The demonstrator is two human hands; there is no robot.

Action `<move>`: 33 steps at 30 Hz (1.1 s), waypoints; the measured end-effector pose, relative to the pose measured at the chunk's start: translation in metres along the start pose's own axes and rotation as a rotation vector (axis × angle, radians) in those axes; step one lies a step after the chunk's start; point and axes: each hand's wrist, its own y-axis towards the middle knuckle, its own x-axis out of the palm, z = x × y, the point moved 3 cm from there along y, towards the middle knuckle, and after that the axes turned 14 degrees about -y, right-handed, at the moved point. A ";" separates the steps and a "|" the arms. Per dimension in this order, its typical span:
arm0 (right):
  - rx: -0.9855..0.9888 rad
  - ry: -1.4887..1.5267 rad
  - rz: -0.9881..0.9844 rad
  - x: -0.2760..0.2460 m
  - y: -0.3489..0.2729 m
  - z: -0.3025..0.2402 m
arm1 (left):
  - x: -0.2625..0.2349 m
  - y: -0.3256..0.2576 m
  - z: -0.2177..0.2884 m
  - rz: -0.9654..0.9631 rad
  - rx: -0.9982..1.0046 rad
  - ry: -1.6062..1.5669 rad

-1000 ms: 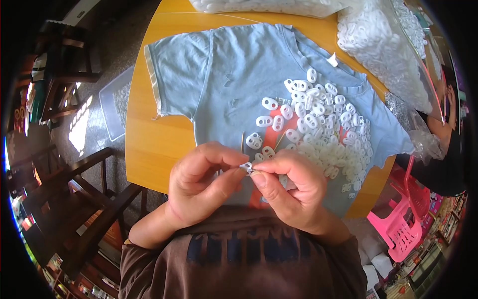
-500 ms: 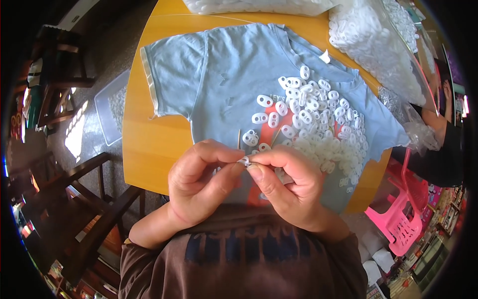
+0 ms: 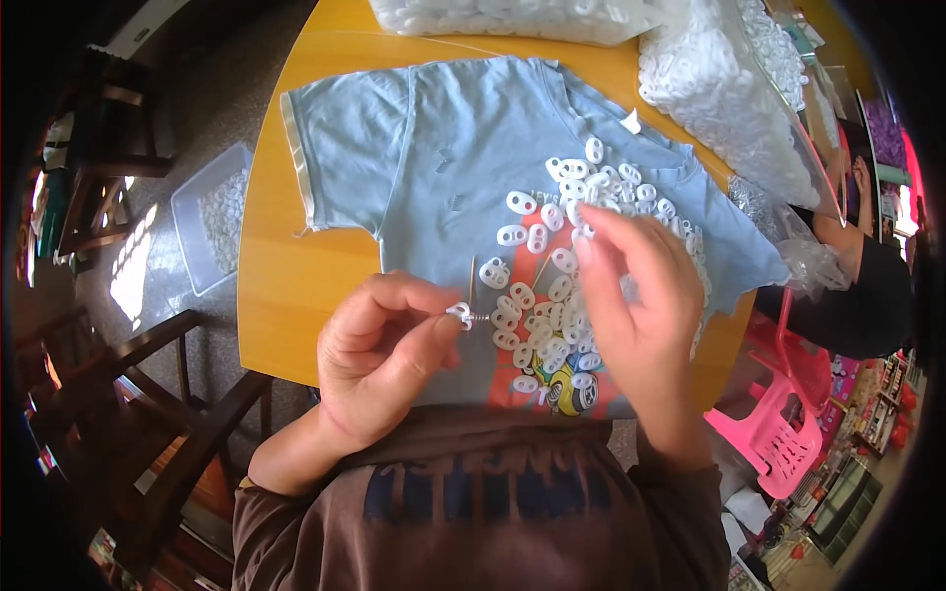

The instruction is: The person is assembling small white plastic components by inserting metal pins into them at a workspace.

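Note:
My left hand (image 3: 389,340) pinches a small white plastic piece (image 3: 459,313) between thumb and forefinger. A short metal spring (image 3: 481,318) sticks out of its right side. My right hand (image 3: 641,281) is over the heap of white two-holed pieces (image 3: 552,320), with thumb and forefinger closed around one white two-holed piece (image 3: 583,232). The heap lies on a light blue T-shirt (image 3: 453,158) with a red and yellow print. Two thin brass-coloured sticks (image 3: 472,281) lie near my left fingertips and among the pieces. My right hand hides part of the heap.
The T-shirt covers much of a yellow wooden table (image 3: 281,246). Clear bags full of white pieces (image 3: 719,89) stand along the far side. A clear tub (image 3: 212,222) is at the left; a pink plastic chair (image 3: 778,433) and another person's arm (image 3: 838,251) are at the right.
My hands were together at the small piece with the spring. Now my right hand has moved away, right and forward, to the heap, while my left keeps hold of the piece.

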 end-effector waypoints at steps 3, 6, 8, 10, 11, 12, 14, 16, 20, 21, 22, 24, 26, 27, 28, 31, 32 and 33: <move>-0.112 -0.155 0.031 0.014 0.012 0.009 | -0.001 -0.002 0.001 0.016 0.005 0.008; -0.209 -0.226 -0.041 0.022 0.016 0.012 | -0.001 -0.004 0.001 0.016 0.013 -0.007; -0.219 -0.225 -0.061 0.027 0.015 0.015 | -0.002 -0.005 0.002 0.048 -0.002 0.003; -0.226 -0.227 -0.081 0.028 0.016 0.015 | -0.003 -0.005 0.001 0.055 -0.001 0.005; -0.232 -0.233 -0.086 0.028 0.016 0.013 | -0.003 -0.006 0.001 0.058 -0.004 0.006; -0.239 -0.239 -0.091 0.027 0.017 0.013 | -0.003 -0.005 0.001 0.059 -0.004 0.007; -0.238 -0.207 -0.068 0.027 0.016 0.012 | -0.002 -0.004 0.001 0.066 -0.015 -0.005; -0.238 -0.173 -0.045 0.026 0.013 0.011 | -0.001 -0.003 0.001 0.065 -0.024 -0.011; 0.048 0.193 -0.042 0.016 0.005 0.009 | 0.001 -0.002 0.001 0.094 -0.065 -0.040; 0.172 0.355 -0.123 0.014 0.001 0.005 | 0.002 -0.001 0.001 0.094 -0.066 -0.040; 0.211 0.537 -0.151 0.014 -0.003 0.002 | 0.002 -0.001 0.001 0.088 -0.069 -0.046; 0.256 0.697 -0.202 0.016 -0.011 0.002 | 0.003 0.000 0.000 0.082 -0.074 -0.051; 0.191 0.743 -0.139 0.018 -0.013 0.003 | 0.004 0.001 -0.002 0.078 -0.085 -0.052; 0.201 0.824 -0.168 0.019 -0.015 0.002 | 0.004 0.002 -0.003 0.076 -0.088 -0.051; 0.207 0.906 -0.201 0.019 -0.016 0.000 | 0.004 0.001 -0.002 0.076 -0.087 -0.057; 0.311 1.069 -0.259 0.019 -0.019 -0.003 | 0.006 0.000 0.000 0.082 -0.090 -0.063; 0.311 1.071 -0.260 0.019 -0.020 -0.003 | 0.007 0.000 0.000 0.085 -0.094 -0.064; 0.281 1.087 -0.266 0.019 -0.020 -0.004 | 0.008 -0.001 -0.001 0.087 -0.094 -0.063</move>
